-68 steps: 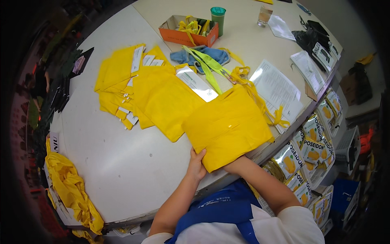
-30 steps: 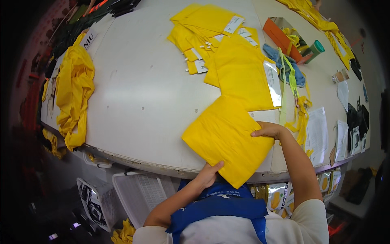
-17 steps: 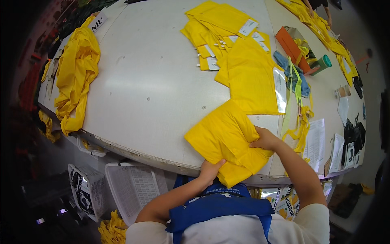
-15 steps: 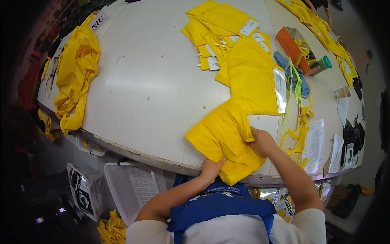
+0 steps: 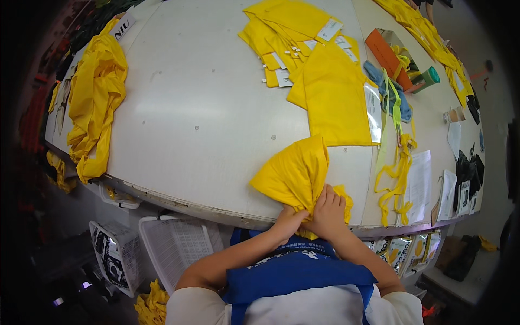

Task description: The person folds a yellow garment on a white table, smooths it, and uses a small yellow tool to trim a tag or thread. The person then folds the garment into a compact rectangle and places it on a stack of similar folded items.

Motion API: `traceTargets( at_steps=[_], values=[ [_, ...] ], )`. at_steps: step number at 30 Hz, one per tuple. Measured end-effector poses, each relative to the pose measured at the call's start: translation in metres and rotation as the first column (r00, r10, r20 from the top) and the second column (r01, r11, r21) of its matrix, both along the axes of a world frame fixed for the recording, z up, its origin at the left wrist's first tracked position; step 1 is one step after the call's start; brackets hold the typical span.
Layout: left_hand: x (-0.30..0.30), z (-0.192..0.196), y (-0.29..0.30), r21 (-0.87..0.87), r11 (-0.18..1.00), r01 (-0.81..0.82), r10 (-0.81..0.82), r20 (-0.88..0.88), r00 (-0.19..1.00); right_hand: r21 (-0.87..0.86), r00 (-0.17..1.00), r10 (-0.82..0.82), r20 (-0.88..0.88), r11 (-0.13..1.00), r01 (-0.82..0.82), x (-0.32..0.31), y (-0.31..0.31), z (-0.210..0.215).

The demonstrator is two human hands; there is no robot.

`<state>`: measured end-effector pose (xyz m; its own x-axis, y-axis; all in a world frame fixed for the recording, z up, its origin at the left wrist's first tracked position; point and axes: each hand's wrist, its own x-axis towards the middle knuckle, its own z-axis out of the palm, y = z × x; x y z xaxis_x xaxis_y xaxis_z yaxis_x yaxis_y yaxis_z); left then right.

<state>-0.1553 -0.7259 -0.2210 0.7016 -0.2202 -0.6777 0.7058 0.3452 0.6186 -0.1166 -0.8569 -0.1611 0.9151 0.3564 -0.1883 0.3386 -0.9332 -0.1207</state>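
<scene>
two hands of yours meet on one piece of yellow cloth [image 5: 292, 170], right at the near edge of the pale table [image 5: 162, 119] and just in front of your blue apron [image 5: 298, 279]. your left hand [image 5: 288, 222] grips the gathered part from the left, its thumb pointing toward the other hand. your right hand [image 5: 327, 216] is closed over the same gather, its fingers curled down on it. the cloth fans out above and to the left of your grip, its creases running in toward your hands, and a crumpled end pokes out beside your right hand (a little more shows below it). the fan's top reaches the lower corner of a flat folded yellow piece [image 5: 338, 103]; whether the two touch, you can't tell from here. that piece has a white card [image 5: 372, 111] along its right side and overlaps a pile of yellow pieces [image 5: 292, 24]. to the right of it lie a blue cloth [image 5: 402, 108], an orange box [image 5: 385, 59] and a tangle of yellow straps [image 5: 402, 170], with printed sheets [image 5: 420, 181] just beside the straps. a loose yellow heap [image 5: 97, 103] lies at the table's left end.
</scene>
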Motion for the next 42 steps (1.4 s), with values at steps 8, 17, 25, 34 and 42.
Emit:
traceTargets(
  at_steps=[8, 17, 25, 34, 42],
  values=[
    [0.071, 0.099, 0.101, 0.181, 0.803, 0.567, -0.553, -0.127, 0.823, 0.116, 0.964, 0.031, -0.266, 0.993, 0.0, 0.039, -0.042, 0.014],
    [0.125, 0.044, 0.08, 0.417, 0.675, 0.609, -0.736, 0.439, 0.515, 0.307, 0.9, 0.15, -0.41, 0.952, -0.019, 0.026, -0.089, 0.06],
    [0.254, -0.024, -0.044, 0.745, 0.639, -0.19, -0.028, 0.269, 0.963, 0.537, 0.816, -0.391, -0.426, 0.616, 0.576, 0.017, -0.172, 0.041],
    [0.257, -0.013, -0.006, 0.521, 0.854, 0.005, -0.244, 0.391, 0.887, 0.632, 0.782, -0.459, -0.422, 0.47, 0.616, 0.012, -0.196, 0.014],
    [0.222, 0.047, 0.142, 0.98, 0.169, 0.108, -0.717, 0.047, 0.695, 0.544, 0.876, -0.286, -0.389, 0.696, 0.469, 0.067, -0.13, 0.06]
  ],
)
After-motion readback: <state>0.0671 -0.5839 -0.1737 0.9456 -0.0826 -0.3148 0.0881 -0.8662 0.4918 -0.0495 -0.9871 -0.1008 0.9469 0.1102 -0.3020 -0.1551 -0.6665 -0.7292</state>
